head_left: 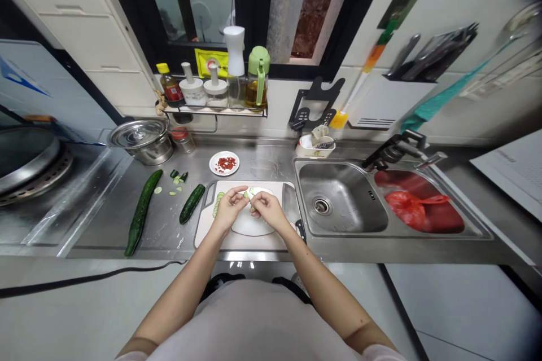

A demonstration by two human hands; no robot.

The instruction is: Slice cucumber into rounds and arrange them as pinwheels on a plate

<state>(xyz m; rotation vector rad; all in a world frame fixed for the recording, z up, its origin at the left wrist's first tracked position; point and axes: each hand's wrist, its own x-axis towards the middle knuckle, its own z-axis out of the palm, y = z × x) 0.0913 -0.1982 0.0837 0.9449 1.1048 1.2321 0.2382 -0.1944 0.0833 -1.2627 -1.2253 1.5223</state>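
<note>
My left hand (231, 206) and my right hand (267, 208) meet over a white plate (253, 228), fingertips pinched close together. Small pale green cucumber slices (246, 194) show at the fingertips of both hands; their exact number is hard to make out. Beneath the plate is a light cutting board (207, 225) with a grey edge. More cucumber slices (217, 203) lie in a row on the board, partly behind my left hand. A wide-bladed knife (290, 201) rests along the board's right side, its black handle toward me.
Left of the board are a short cucumber piece (192, 203), a long cucumber (143, 213) and cut scraps (175, 176). A small dish of red pieces (224, 163) stands behind. A double sink (342, 197) adjoins on the right; a lidded pot (146, 141) stands at back left.
</note>
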